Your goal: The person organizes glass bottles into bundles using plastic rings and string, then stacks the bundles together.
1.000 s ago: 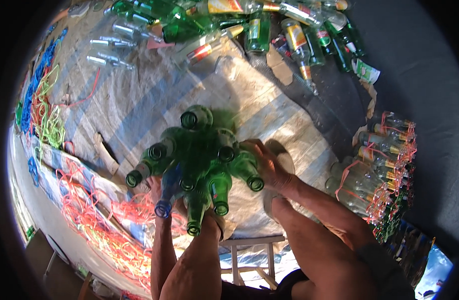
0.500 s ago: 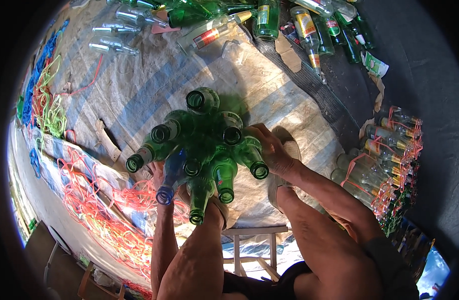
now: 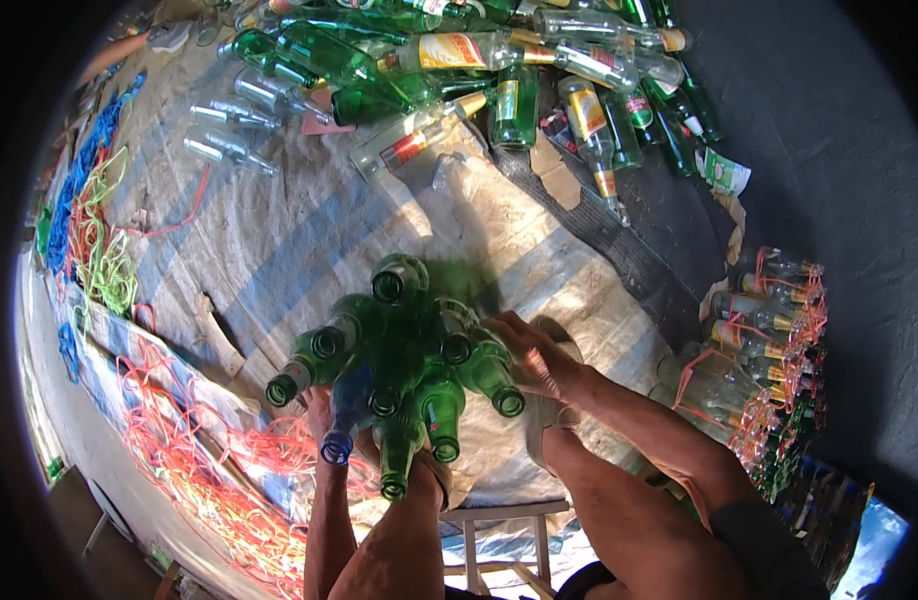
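A cluster of green glass bottles (image 3: pixel 394 345) stands upright between my knees, necks up and fanning outward. Among them, on the near left side, is one blue glass bottle (image 3: pixel 350 400). My right hand (image 3: pixel 541 358) presses round the right side of the cluster, its fingers behind the outer bottle. On the opposite side my left hand (image 3: pixel 317 403) is against the lower part of the cluster; the bottles hide most of its fingers. Whatever binds the bottles together, if anything, cannot be made out.
Loose green and clear bottles (image 3: pixel 344 65) lie piled at the far side. Bundles of clear bottles tied with red string (image 3: pixel 744 330) lie at the right. Tangled red strips (image 3: pixel 194 450) spread at the left. A wooden stool (image 3: pixel 509 512) is between my legs. Another person's arm (image 3: pixel 114 55) shows far left.
The whole view has shifted, so the bottles and my hands sit lower in it and more of the far pile shows. My hands stay on the cluster. Another person's arm has come into view.
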`<state>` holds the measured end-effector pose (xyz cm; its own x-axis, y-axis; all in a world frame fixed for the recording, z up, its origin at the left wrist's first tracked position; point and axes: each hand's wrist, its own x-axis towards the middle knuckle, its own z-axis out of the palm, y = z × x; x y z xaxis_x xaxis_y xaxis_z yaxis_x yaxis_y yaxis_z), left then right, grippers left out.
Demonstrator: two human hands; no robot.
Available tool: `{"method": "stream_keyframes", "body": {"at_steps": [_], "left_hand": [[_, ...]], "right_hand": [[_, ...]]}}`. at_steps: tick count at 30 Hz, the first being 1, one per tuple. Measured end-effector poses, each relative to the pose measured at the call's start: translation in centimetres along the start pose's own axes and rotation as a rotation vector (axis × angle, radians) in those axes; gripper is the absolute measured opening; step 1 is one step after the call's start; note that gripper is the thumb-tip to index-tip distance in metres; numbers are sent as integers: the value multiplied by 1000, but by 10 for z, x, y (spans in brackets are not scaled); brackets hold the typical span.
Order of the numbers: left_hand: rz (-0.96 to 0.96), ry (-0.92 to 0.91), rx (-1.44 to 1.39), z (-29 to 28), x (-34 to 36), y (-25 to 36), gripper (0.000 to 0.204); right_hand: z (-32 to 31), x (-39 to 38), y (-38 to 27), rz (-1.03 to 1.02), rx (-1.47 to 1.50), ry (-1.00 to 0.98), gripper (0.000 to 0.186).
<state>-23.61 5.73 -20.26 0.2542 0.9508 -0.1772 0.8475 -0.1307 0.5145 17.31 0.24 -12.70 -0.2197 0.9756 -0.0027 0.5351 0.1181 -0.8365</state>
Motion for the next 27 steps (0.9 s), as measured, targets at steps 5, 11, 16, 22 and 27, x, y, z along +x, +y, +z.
{"method": "stream_keyframes", "body": {"at_steps": [5, 11, 16, 22, 27], "left_hand": [[-3, 1, -13, 0, -5, -3, 48], [-4, -2, -22, -1, -11, -3, 48], [-21, -14, -13, -8, -18, -9, 48], [-9, -23, -38, -2, -18, -5, 47], [1, -27, -53, -2, -17, -6, 47]], "right_hand": [[-41, 37, 14, 719, 699, 282, 28], [-93, 123, 96, 581, 25, 417, 60], [-121, 187, 108, 723, -262, 419, 94], [-133, 214, 113, 732, -409, 435, 96], [-131, 217, 123, 758, -455, 474, 98]]}}
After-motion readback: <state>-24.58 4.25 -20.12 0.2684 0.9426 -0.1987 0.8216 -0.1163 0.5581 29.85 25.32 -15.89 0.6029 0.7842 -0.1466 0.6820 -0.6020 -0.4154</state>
